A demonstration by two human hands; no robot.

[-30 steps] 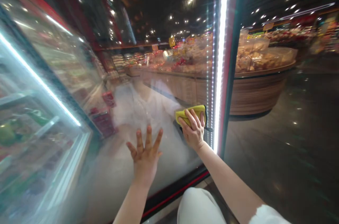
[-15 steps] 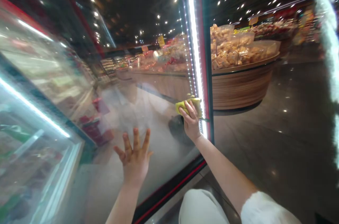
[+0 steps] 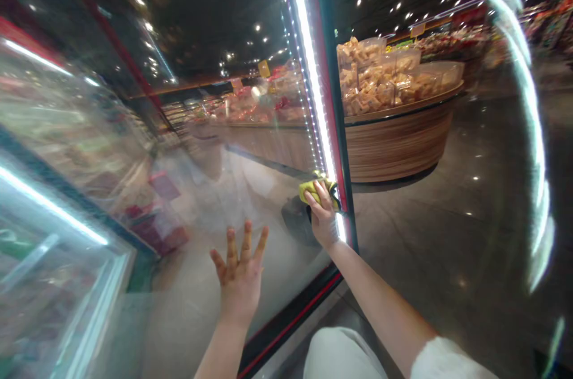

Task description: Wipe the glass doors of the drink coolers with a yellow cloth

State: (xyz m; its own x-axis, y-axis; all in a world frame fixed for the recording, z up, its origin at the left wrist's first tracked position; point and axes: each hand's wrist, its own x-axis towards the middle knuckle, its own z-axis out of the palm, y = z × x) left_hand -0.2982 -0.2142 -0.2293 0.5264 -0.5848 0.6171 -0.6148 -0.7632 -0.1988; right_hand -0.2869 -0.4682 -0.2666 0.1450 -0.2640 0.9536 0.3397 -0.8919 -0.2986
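My right hand [image 3: 323, 218] presses a folded yellow-green cloth [image 3: 308, 190] against a glass door pane [image 3: 277, 247], close to the bright light strip [image 3: 313, 68] along its edge. Below and to the left, my left hand [image 3: 242, 274] has its fingers spread and holds nothing; it is at the same glass, though whether the palm touches is unclear. The glass mirrors a person in a white top. The dark door frame [image 3: 344, 188] stands just right of the cloth.
Beyond the door, a rounded wood-sided display stand [image 3: 398, 149] bears many wrapped goods. A lit glass-fronted case [image 3: 49, 247] fills the left side. My knee [image 3: 342, 352] in light trousers is at the bottom, near the door's lower edge.
The cloth and my right hand have moved slightly down along the light strip. My left hand appears a little farther right. The whole view has turned slightly.
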